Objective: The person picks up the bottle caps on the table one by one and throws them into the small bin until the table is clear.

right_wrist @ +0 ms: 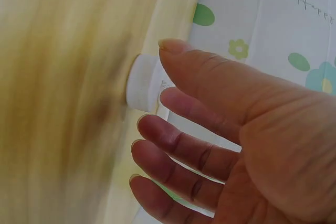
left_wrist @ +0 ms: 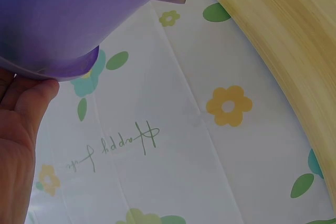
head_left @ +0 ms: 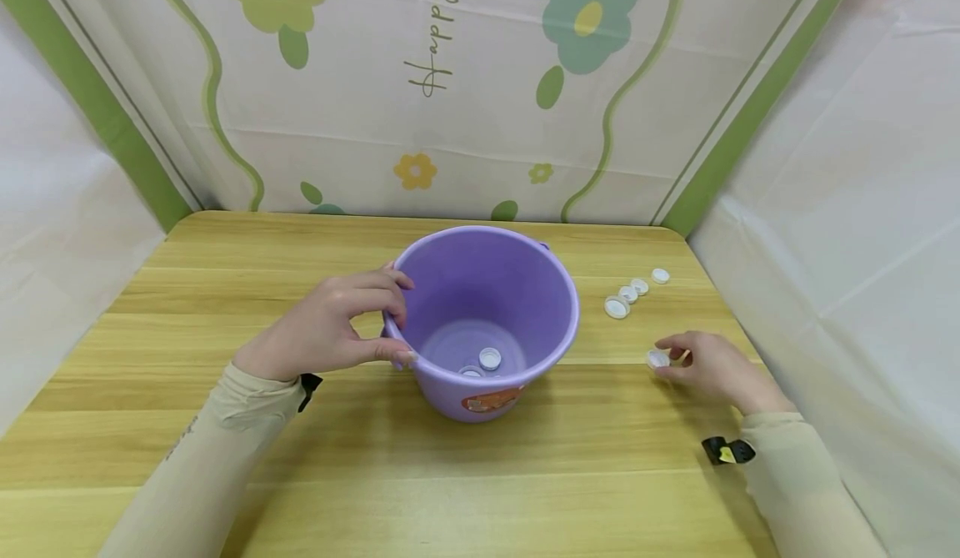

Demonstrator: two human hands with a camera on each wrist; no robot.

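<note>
A purple bucket (head_left: 491,279) stands upright on the table. My left hand (head_left: 337,324) grips its left rim, fingers inside and thumb at the near edge; the left wrist view shows the hand (left_wrist: 23,114) against the bucket (left_wrist: 58,30). Inside the bucket are white caps, one (head_left: 490,359) plainly visible and others partly hidden by the near rim. My right hand (head_left: 708,366) is at a white cap (head_left: 657,359) on the table. In the right wrist view, the thumb and fingers of this hand (right_wrist: 226,135) are spread beside the cap (right_wrist: 142,82), not closed on it.
Farther back on the right, several white caps lie in a slanting row, from a larger one (head_left: 617,308) to a separate one (head_left: 660,275). The wooden table (head_left: 420,491) meets a flowered cloth (head_left: 480,108) behind and pale sheets at both sides.
</note>
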